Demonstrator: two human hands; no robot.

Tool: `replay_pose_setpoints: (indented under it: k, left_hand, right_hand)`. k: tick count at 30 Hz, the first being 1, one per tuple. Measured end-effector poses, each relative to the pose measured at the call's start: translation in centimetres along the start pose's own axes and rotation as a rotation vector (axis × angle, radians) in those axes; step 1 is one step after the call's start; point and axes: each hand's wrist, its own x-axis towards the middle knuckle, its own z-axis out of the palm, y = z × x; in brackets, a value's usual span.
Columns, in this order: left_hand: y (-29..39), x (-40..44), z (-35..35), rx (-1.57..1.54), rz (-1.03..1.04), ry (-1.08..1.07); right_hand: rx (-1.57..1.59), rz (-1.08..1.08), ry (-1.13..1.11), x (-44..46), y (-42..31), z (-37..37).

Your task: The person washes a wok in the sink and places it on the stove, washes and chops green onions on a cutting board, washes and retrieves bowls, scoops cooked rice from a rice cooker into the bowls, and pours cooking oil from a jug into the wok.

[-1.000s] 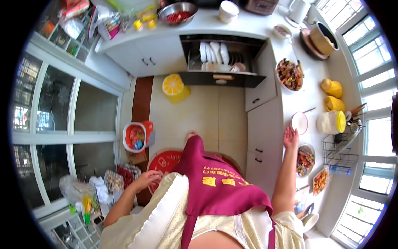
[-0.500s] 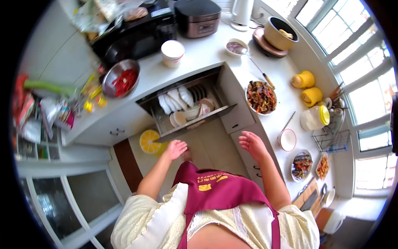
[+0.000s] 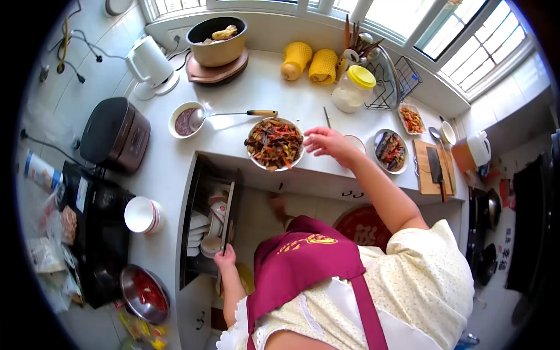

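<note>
My left hand (image 3: pixel 225 258) is at the front edge of the pulled-out drawer (image 3: pixel 233 204), its fingers seemingly closed over it. Inside the drawer stand white bowls (image 3: pixel 211 245) and several dishes. Over the counter, my right hand (image 3: pixel 328 144) is open with fingers apart and nothing in it. Its fingertips are beside the rim of a bowl of stir-fried food (image 3: pixel 274 144); I cannot tell whether they touch. A red-rimmed bowl (image 3: pixel 356 143) is partly hidden behind my right forearm. A thin utensil (image 3: pixel 327 116) lies just beyond this hand.
On the counter are a bowl of dark red sauce with a ladle (image 3: pixel 233 113), a pot (image 3: pixel 217 48), a yellow-lidded jar (image 3: pixel 353 90), a fish plate (image 3: pixel 391 151) and a cutting board with a cleaver (image 3: pixel 434 165). A rice cooker (image 3: pixel 115 134) and white tub (image 3: pixel 142 214) stand left.
The view has turned to the right. My left hand has come to the drawer's edge. My right hand has moved from in front of the cabinets to over the counter beside the stir-fry bowl.
</note>
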Motion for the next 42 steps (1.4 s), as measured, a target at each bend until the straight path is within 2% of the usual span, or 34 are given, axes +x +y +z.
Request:
replay_pose_setpoints:
  k: [3, 5, 10, 11, 13, 14, 15, 16, 17, 18, 19, 20, 21, 22, 23, 24, 26, 27, 29, 31, 33, 35, 36, 38, 39, 40, 41, 42]
  left_hand:
    - [3.4, 0.8, 3.0, -0.016, 0.121, 0.015]
    - [5.2, 1.4, 4.9, -0.022, 0.181, 0.026]
    - [5.5, -0.7, 8.4, 0.148, 0.452, -0.031]
    - [5.3, -1.4, 8.5, 0.33, 0.473, -0.082]
    - [3.9, -4.2, 9.0, 0.625, 0.539, -0.119]
    - [4.0, -5.1, 9.4, 0.866, 0.42, -0.168]
    - [2.6, -9.3, 12.5, 1.221, 0.329, -0.184]
    - [0.8, -14.3, 16.2, 1.409, 0.324, -0.279]
    - [0.6, -17.0, 19.0, 1.555, 0.352, -0.45]
    - [1.0, -18.1, 21.4, 1.662, 0.447, -0.578]
    - [0.8, -21.1, 24.9, 1.776, 0.698, -0.68]
    - [-0.2, -26.0, 29.2, 1.93, 0.973, -0.544]
    - [0.1, -27.3, 32.1, 1.917, 1.359, -0.513]
    - [0.4, -29.1, 35.4, 1.9, 1.704, -0.448]
    - [1.5, -28.8, 38.4, 1.807, 2.044, -0.398]
    - [2.7, -28.6, 41.2, 1.773, 2.189, -0.365]
    - [5.5, -26.7, 45.7, 1.897, 2.372, -0.083]
    - [6.7, -25.5, 47.3, 1.993, 2.39, 0.082]
    - [8.9, -23.1, 49.3, 2.023, 2.464, 0.21]
    - [9.3, -23.3, 50.5, 2.038, 2.361, 0.12]
    - [9.3, -23.1, 50.5, 1.93, 2.333, 0.071]
    - [9.9, -23.7, 50.2, 1.989, 2.269, 0.035]
    - [10.3, -23.9, 50.2, 1.932, 2.409, 0.023]
    - [11.0, -24.3, 50.0, 1.796, 2.679, -0.019]
    - [11.5, -25.6, 50.4, 1.731, 2.707, 0.045]
    - [12.3, -27.8, 51.1, 1.636, 2.769, 0.099]
    - [13.5, -30.3, 52.4, 1.652, 2.702, 0.168]
    - [15.8, -31.7, 54.0, 1.566, 2.767, 0.202]
  right_hand:
    - [0.05, -0.21, 0.294, 4.8, -4.4, -6.7]
    - [-0.146, -0.351, 0.518, 8.1, -8.0, -12.0]
    - [-0.948, -0.368, 0.948, 17.3, -12.3, -24.6]
    - [-1.152, -0.385, 0.996, 19.3, -12.6, -26.7]
    - [-1.284, -0.194, 0.945, 21.7, -12.8, -29.2]
    - [-1.322, -0.15, 0.932, 22.5, -12.9, -29.8]
    - [-1.374, -0.131, 0.867, 23.8, -12.7, -31.4]
    - [-1.416, -0.118, 0.85, 25.4, -11.9, -33.6]
    - [-1.367, -0.087, 0.808, 25.0, -12.7, -32.6]
    - [-1.457, -0.096, 0.773, 25.8, -12.6, -33.7]
    - [-1.581, -0.063, 0.723, 26.8, -12.2, -35.3]
    - [-1.54, 0.033, 0.655, 24.4, -14.9, -30.0]
    - [-1.498, 0.05, 0.635, 25.2, -14.2, -31.0]
    - [-1.53, -0.08, 0.623, 26.5, -12.6, -33.9]
    - [-1.569, -0.017, 0.651, 25.8, -13.4, -32.5]
    - [-1.61, -0.03, 0.627, 26.0, -13.6, -33.1]
    - [-1.654, -0.084, 0.633, 25.3, -14.6, -33.5]
    - [-1.654, -0.124, 0.664, 24.2, -15.7, -33.0]
    - [-1.541, -0.282, 0.756, 22.3, -17.2, -33.3]
    - [-1.43, -0.265, 0.849, 18.4, -19.7, -30.8]
    - [-1.359, -0.501, 0.964, 15.1, -19.8, -30.3]
    - [-1.255, -0.548, 0.92, 12.8, -20.2, -27.3]
    - [-1.194, -0.576, 0.906, 11.8, -20.2, -25.6]
    - [-0.682, -0.543, 0.816, 11.2, -19.2, -18.3]
    - [-0.427, -0.514, 0.765, 11.3, -18.1, -14.1]
    - [-0.262, -0.454, 0.495, 11.2, -17.0, -10.6]
    - [-0.1, -0.388, 0.224, 11.4, -15.8, -7.0]
    - [0.098, -0.313, 0.176, 12.3, -13.7, -2.8]
